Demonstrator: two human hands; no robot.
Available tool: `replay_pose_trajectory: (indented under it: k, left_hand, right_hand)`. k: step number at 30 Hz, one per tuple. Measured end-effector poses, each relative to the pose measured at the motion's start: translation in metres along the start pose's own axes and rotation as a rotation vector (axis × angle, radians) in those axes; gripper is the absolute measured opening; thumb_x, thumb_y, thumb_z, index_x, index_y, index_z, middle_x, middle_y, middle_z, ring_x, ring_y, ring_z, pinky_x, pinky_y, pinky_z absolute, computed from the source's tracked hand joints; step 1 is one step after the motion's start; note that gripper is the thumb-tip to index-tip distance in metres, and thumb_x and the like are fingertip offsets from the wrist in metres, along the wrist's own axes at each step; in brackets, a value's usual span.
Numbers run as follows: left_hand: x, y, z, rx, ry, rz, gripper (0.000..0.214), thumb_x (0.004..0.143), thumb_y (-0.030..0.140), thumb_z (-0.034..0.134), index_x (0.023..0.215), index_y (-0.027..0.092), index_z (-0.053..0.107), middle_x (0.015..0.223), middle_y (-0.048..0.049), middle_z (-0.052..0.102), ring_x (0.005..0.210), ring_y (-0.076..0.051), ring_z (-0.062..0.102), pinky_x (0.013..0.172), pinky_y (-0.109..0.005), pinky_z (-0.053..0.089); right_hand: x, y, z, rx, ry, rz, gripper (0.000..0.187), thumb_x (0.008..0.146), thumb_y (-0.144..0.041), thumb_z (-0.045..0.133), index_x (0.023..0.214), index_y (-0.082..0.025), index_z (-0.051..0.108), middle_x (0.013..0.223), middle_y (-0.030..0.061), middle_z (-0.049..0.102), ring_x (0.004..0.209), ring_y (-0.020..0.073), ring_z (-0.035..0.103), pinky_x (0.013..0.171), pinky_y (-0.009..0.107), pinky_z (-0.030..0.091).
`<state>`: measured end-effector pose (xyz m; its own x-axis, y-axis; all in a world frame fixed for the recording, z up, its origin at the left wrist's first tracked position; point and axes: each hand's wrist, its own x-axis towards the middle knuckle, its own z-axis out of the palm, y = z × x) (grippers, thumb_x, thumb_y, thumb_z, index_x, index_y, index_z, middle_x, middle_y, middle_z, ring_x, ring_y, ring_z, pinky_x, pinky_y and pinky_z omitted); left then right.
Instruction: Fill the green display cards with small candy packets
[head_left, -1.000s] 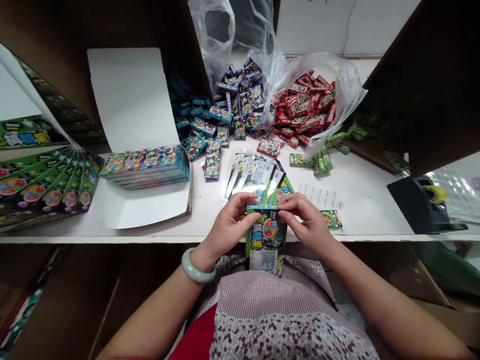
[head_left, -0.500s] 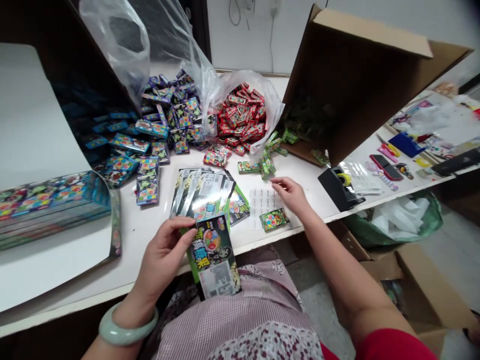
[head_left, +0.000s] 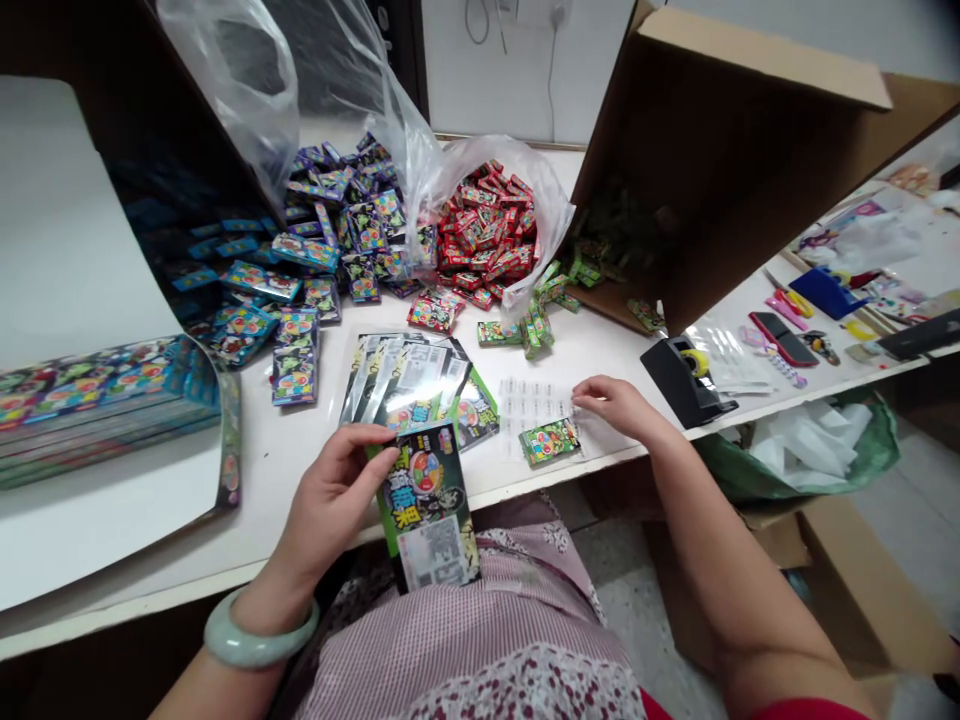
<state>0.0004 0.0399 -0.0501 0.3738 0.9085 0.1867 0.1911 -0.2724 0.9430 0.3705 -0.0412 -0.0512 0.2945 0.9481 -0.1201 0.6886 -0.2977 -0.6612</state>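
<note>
Shifted rightward since the earlier frame, the right hand (head_left: 615, 405) now lies half-open and empty at the edge of a printed label sheet (head_left: 534, 415), just beside one small green candy packet (head_left: 550, 442). The left hand (head_left: 330, 500) grips one green-and-black candy card (head_left: 424, 505) by its side, over the front edge of the table (head_left: 600, 350), overlapping one fanned stack of cards (head_left: 405, 380). Farther back lie two heaps: blue packets (head_left: 337, 230) and red packets (head_left: 484, 235).

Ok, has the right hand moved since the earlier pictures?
Yes: the right hand has moved rightward across the table, away from the small green packet and closer to the black tape dispenser.
</note>
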Motion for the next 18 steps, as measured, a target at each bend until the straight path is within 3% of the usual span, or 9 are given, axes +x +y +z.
replay_pose_trajectory:
  k: [4,8,10,14,18]
  left_hand:
    - [0.001,0.007,0.009,-0.051,-0.022,0.043,0.011,0.083,0.027,0.063,0.092,0.021,0.06,0.089,-0.0011,0.061,0.083,-0.015,0.059,0.073,-0.027,0.05]
    - [0.0,0.016,0.016,-0.071,-0.027,0.079,0.009,0.082,0.023,0.063,0.088,0.02,0.057,0.086,-0.0012,0.058,0.083,-0.015,0.057,0.075,-0.028,0.048]
    - [-0.001,0.019,0.015,-0.077,-0.035,0.076,0.008,0.083,0.022,0.063,0.088,0.02,0.057,0.085,-0.0011,0.058,0.082,-0.015,0.056,0.075,-0.028,0.046]
    - [-0.004,0.022,0.01,-0.111,-0.052,0.054,0.006,0.084,0.021,0.059,0.089,0.02,0.057,0.084,-0.0011,0.057,0.08,-0.015,0.055,0.073,-0.028,0.045]
    - [-0.003,0.021,0.009,-0.155,-0.046,0.042,0.006,0.085,0.024,0.059,0.088,0.019,0.056,0.083,-0.0007,0.057,0.079,-0.015,0.055,0.072,-0.027,0.044]
  right_hand:
    - [-0.013,-0.059,-0.007,0.225,-0.121,-0.137,0.022,0.082,-0.04,0.06,0.08,-0.018,0.065,0.081,0.0033,0.067,0.077,0.0171,0.06,0.072,0.03,0.046]
    - [-0.011,-0.137,0.019,0.38,-0.353,-0.459,0.017,0.083,-0.035,0.061,0.075,-0.02,0.064,0.091,0.0035,0.066,0.087,0.0168,0.06,0.08,0.031,0.047]
    - [-0.004,-0.161,0.035,0.377,-0.454,-0.483,0.017,0.083,-0.034,0.061,0.074,-0.02,0.065,0.085,0.0029,0.067,0.081,0.0162,0.061,0.075,0.031,0.048]
    - [0.012,-0.174,0.06,0.344,-0.593,-0.347,0.022,0.078,-0.04,0.065,0.072,-0.019,0.066,0.066,0.0008,0.064,0.059,0.0139,0.055,0.054,0.027,0.043]
    - [0.021,-0.172,0.069,0.331,-0.588,-0.292,0.021,0.075,-0.04,0.068,0.069,-0.02,0.066,0.059,-0.0003,0.062,0.052,0.0127,0.051,0.047,0.025,0.039]
